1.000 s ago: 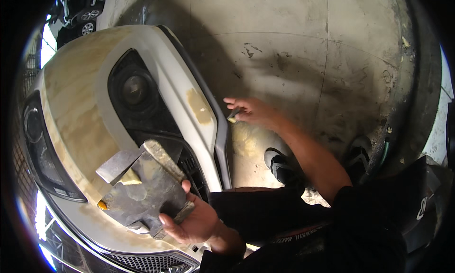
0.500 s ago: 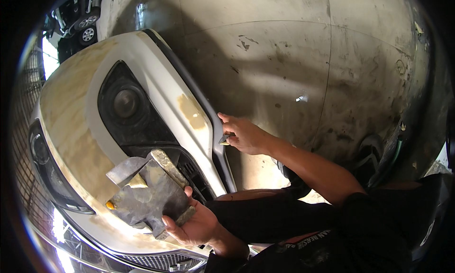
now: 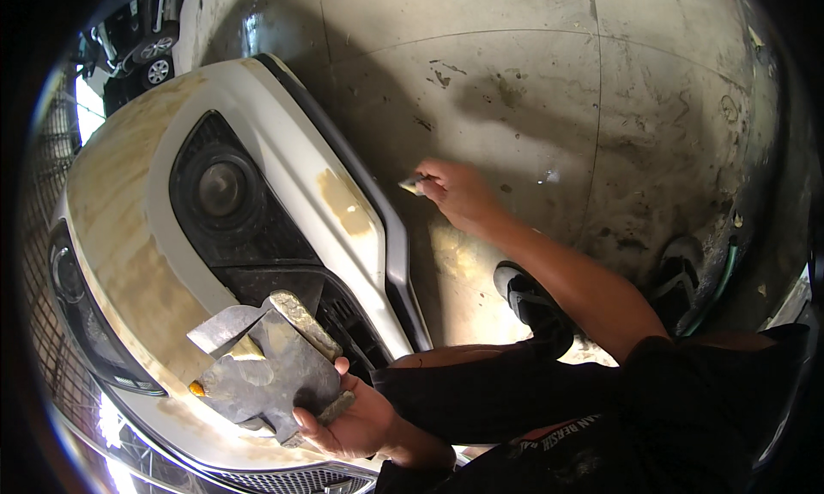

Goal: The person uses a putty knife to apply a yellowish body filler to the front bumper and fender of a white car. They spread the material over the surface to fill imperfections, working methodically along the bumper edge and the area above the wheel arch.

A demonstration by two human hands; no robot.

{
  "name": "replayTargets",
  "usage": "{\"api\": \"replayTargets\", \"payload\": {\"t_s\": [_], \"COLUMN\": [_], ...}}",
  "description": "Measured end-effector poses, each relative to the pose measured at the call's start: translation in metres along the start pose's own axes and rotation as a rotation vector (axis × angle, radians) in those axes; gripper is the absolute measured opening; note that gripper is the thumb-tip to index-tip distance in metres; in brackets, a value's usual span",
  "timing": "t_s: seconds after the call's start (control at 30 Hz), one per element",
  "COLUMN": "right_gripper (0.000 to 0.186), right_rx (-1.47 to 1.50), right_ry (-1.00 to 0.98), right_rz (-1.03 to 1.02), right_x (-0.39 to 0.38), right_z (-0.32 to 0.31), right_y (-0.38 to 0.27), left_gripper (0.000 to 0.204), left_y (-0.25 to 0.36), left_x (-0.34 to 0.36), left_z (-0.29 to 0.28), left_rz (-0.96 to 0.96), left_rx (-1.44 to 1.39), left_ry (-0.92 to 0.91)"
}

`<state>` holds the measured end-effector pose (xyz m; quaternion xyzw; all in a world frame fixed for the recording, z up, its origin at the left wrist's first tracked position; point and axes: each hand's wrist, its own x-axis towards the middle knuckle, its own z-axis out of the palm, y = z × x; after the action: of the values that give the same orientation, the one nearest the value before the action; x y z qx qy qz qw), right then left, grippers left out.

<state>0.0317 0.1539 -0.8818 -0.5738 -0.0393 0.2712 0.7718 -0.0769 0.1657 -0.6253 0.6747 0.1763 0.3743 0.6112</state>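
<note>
My left hand [image 3: 356, 421] grips a grey metal putty board [image 3: 279, 369] by its near edge, thumb on top. On the board sit a dab of pale yellow putty [image 3: 247, 349], an orange blob [image 3: 197, 388] at one corner, and loose flat scraper blades. Between its pinched fingers, my right hand [image 3: 455, 193] holds a small dark putty spreader [image 3: 414, 184] with yellow putty on its edge. That hand hovers over the floor, apart from the bumper's dark lower lip. The white car bumper [image 3: 300, 181] bears a tan filler patch [image 3: 346, 204] on its lower corner.
A round fog lamp [image 3: 221, 189] sits in a black recess of the bumper, with the headlight [image 3: 81, 275] farther left. My sandalled foot [image 3: 524, 290] rests on the stained concrete floor [image 3: 532, 90]. Another vehicle's wheel [image 3: 158, 71] shows at upper left.
My right hand has pulled away from the bumper's lower edge, moving up and slightly right with the spreader. My left hand and the board have barely shifted.
</note>
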Motion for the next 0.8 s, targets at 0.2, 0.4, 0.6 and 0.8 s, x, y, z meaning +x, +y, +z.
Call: {"api": "replayTargets", "payload": {"t_s": [0.2, 0.4, 0.6, 0.8], "right_gripper": [0.019, 0.032, 0.039, 0.04], "right_rx": [-0.036, 0.11, 0.099, 0.131], "right_ry": [0.107, 0.14, 0.142, 0.231], "right_rz": [-0.135, -0.274, -0.338, -0.467], "right_x": [0.023, 0.031, 0.039, 0.045], "right_z": [0.026, 0.042, 0.043, 0.057], "right_y": [-0.006, 0.005, 0.006, 0.011], "left_gripper": [0.053, 0.055, 0.05, 0.054], "left_y": [0.0, 0.01, 0.016, 0.02], "left_x": [-0.003, -0.009, -0.01, -0.013], "left_z": [-0.009, -0.028, -0.049, -0.05], "left_rz": [0.012, 0.008, 0.009, 0.025], "left_rx": [-0.003, 0.014, 0.054, 0.104], "left_ry": [0.055, 0.172, 0.066, 0.108]}}
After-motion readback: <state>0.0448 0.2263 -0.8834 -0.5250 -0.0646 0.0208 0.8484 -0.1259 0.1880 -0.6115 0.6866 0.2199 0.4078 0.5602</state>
